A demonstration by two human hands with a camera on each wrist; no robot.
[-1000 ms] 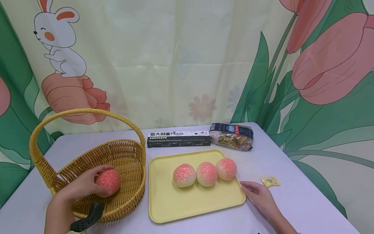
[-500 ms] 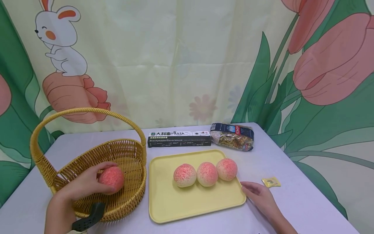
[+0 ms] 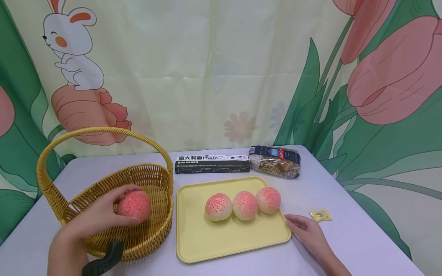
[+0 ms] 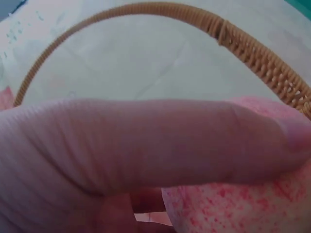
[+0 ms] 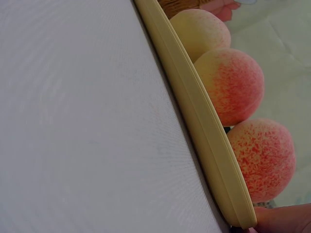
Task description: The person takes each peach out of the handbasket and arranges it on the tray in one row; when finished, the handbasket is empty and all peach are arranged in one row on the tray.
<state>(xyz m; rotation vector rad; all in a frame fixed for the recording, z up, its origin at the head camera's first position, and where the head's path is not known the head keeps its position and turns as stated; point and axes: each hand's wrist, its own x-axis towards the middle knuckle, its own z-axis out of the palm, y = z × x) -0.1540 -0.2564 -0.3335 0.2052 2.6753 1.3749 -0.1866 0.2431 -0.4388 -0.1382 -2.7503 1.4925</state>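
In the head view my left hand (image 3: pixel 98 216) grips a pink peach (image 3: pixel 134 206) inside the wicker basket (image 3: pixel 157 237), thumb on the near side and fingers over the far side. The left wrist view shows the thumb (image 4: pixel 160 143) lying across the speckled peach (image 4: pixel 238 208). My right hand (image 3: pixel 309 234) holds the right edge of the yellow tray (image 3: pixel 198 245) near its corner, fingertips at the rim. Three peaches sit in a row on the tray: a left one (image 3: pixel 218 207), a middle one (image 3: pixel 245 206) and a right one (image 3: pixel 268 200).
Behind the tray lie a black pasta box (image 3: pixel 212 164) and a clear bag of pasta (image 3: pixel 274 161). A small yellow packet (image 3: pixel 320 215) lies right of the tray. The basket's tall handle (image 3: pixel 103 130) arches over the left hand. A printed curtain (image 3: pixel 172 76) hangs behind the table.
The left hand has raised the peach a little and carried it slightly right within the basket. The right hand and the tray look unchanged.
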